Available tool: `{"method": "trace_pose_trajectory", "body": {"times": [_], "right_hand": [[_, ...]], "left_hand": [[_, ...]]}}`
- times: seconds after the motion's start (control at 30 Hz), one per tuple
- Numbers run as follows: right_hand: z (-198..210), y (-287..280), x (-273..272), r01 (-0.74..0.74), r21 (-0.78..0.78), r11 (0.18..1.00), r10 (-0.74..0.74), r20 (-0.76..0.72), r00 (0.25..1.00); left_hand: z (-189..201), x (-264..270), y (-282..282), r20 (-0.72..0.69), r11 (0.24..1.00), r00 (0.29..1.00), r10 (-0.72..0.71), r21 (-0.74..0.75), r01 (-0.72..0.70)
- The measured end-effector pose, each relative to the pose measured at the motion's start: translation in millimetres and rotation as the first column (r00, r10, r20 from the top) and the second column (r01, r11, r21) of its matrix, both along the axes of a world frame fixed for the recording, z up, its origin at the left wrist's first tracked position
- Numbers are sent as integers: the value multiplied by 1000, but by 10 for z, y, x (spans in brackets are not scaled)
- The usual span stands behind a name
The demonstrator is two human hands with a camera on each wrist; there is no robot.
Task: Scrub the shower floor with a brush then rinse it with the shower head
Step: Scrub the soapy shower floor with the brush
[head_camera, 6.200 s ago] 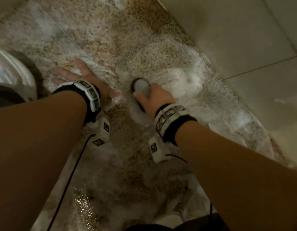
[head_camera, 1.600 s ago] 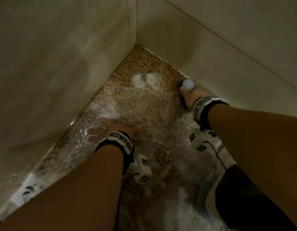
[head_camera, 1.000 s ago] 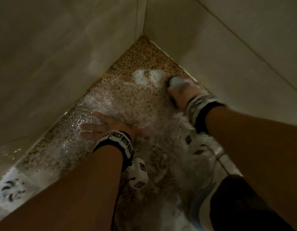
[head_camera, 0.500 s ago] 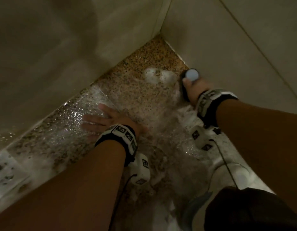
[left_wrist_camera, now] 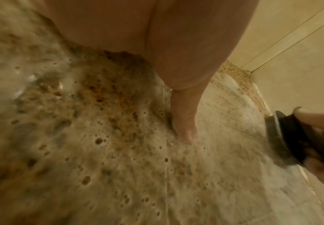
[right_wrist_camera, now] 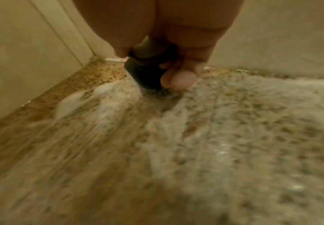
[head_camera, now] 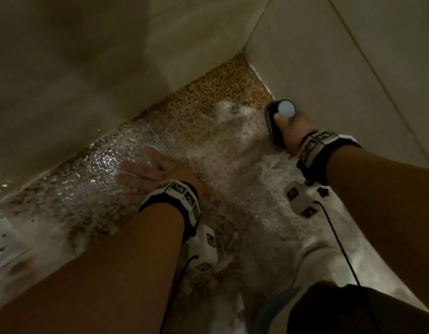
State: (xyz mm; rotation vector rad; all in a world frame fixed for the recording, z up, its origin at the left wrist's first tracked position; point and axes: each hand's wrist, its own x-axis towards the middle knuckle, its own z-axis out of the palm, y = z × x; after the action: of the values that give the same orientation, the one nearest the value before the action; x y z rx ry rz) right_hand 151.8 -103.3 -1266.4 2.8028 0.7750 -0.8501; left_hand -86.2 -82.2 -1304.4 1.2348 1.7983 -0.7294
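A dark scrub brush (head_camera: 277, 121) with a pale round cap sits bristles-down on the speckled stone shower floor (head_camera: 208, 112), close against the right-hand wall (head_camera: 329, 68) and a little short of the corner. The right hand (head_camera: 293, 130) is wrapped around the brush body, fingers curled along its side, as the right wrist view shows. White soap foam (head_camera: 232, 112) lies just left of the brush, with thinner suds spread over the wet floor toward the viewer. The left hand (head_camera: 151, 172) lies flat on the floor with fingers spread, holding nothing, likely bracing the body. The dry-looking patch in the corner appears unscrubbed. To do this step well, keep the bristles pressed flat, work short strokes along the wall joint into the corner, and drag foam along. No shower head is visible.
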Motion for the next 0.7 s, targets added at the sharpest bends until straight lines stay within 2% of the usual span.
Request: {"method": "trace_pose_trajectory", "body": {"times": [0.07, 0.1, 0.17, 0.23, 0.27, 0.3, 0.37, 0.43, 0.5, 0.53, 0.6, 0.63, 0.7], "right_hand": [[-121, 107, -124, 70, 43, 997, -71, 5, 997], [-149, 160, -276, 28, 78, 997, -27, -22, 999], [-141, 282, -721, -198, 109, 974, 212, -137, 968], [-37, 349, -1274, -437, 121, 892, 452, -313, 836], [-45, 390, -1459, -496, 117, 860, 501, -370, 782], [-59, 419, -1562, -524, 111, 844, 524, -379, 763], [-147, 543, -1443, -464, 179, 868, 496, -376, 783], [-189, 622, -1042, -260, 218, 941, 325, -360, 874], [-151, 646, -578, -164, 188, 968, 201, -199, 959], [-124, 612, -371, -155, 177, 972, 176, -111, 978], [-67, 557, -214, -76, 126, 989, 84, -60, 995], [-55, 534, -215, -88, 113, 990, 93, -42, 995], [-84, 647, -498, -210, 138, 968, 217, -41, 975]], "left_hand": [[-25, 8, 2, 7, 1000, 1000, 5, 19, -5], [-47, 4, 4, 13, 1000, 1000, 5, 30, -6], [-89, 8, -9, 7, 998, 1000, 6, 61, -6], [-219, -8, -55, 32, 990, 998, 61, 124, -65], [-287, -8, -82, 74, 988, 995, 62, 136, -72], [-359, -16, -96, 114, 980, 992, 61, 182, -81], [-335, -39, -80, 71, 972, 995, 71, 220, -85], [-267, -51, -55, 109, 989, 990, 85, 115, -97], [-222, -67, -51, 90, 995, 995, 37, 91, -45], [-210, -56, -69, 74, 995, 997, 34, 92, -41], [-215, -52, -72, 62, 997, 998, 26, 71, -30], [-194, -50, -72, 68, 996, 997, 28, 85, -34], [-212, -37, -48, 62, 995, 997, 34, 93, -40]]}}
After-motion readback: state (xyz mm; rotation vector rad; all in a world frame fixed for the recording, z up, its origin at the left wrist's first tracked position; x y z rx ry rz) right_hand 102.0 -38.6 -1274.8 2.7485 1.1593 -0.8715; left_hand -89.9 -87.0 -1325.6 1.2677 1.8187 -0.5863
